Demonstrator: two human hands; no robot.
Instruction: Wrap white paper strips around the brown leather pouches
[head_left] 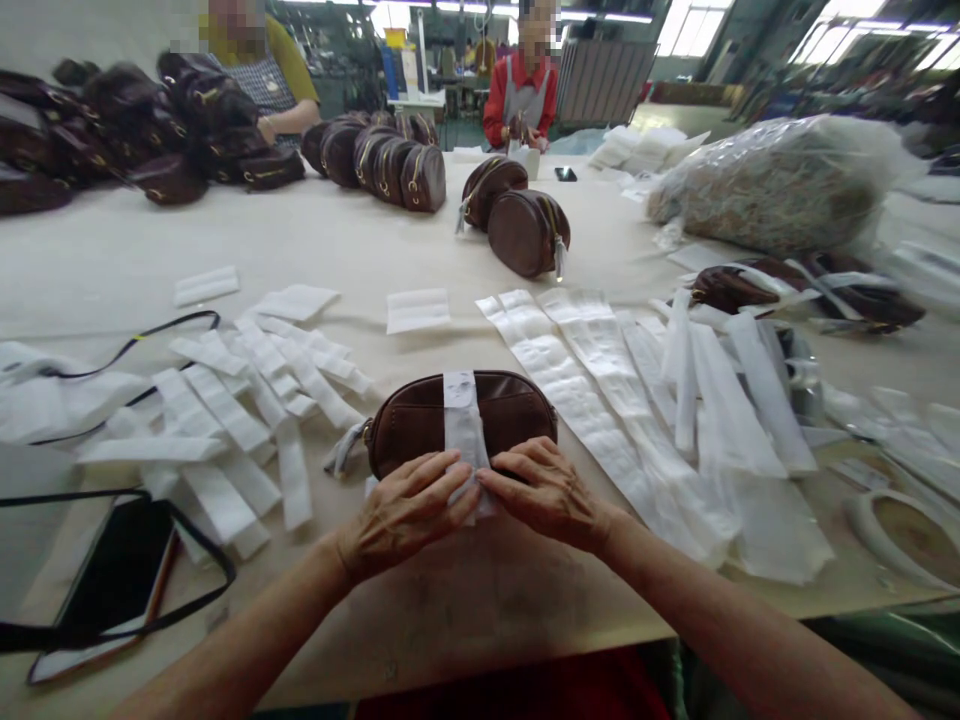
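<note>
A dark brown leather bag [409,432] rests on the table before me, its rounded top edge facing away. A white wrapping strip [466,425] runs over its middle and down the near side. My left hand [409,510] lies at the bag's near left, its fingers closed on the strip's lower end. From the right, my right hand [551,490] grips the same end, fingertips close to the left ones. What lies beneath the fingers is hidden. A grey tassel [345,450] hangs from the zip at the bag's left end.
Loose white strips [240,400] lie left; longer padded strips [600,390] lie right. A phone [120,560] and black cord are near left, a tape roll [907,535] far right. Finished-looking bags [529,235], a plastic-wrapped bundle [780,185] and two people [521,90] are beyond.
</note>
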